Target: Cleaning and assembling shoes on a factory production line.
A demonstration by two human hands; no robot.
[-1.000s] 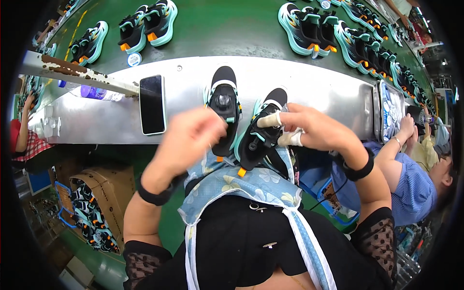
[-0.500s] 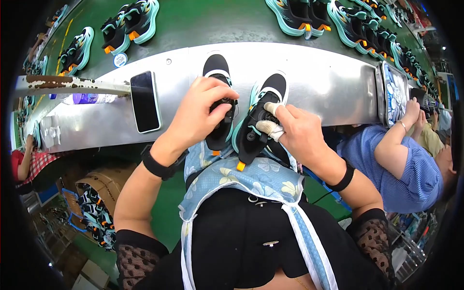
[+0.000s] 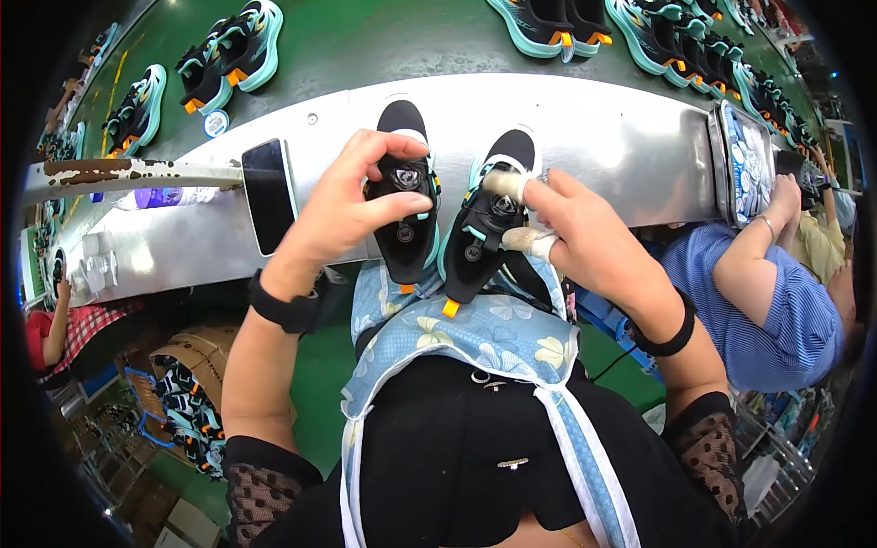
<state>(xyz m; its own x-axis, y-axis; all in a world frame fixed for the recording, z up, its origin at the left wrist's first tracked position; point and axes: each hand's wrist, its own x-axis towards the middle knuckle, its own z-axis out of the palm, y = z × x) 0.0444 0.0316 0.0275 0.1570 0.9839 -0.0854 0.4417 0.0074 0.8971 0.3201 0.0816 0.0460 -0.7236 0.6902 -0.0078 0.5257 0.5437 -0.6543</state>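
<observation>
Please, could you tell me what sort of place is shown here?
Probably a shoe factory: rows of matching shoes stand on a green surface, a long metal worktop lies before them, and another person in striped blue is beside it.

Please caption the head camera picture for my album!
Left hand and right hand at two black shoes, near a phone on a metal table.

Wide fisheye view from the wearer's head, above the near edge of the metal bench (image 3: 630, 164), facing down over it, close range
</observation>
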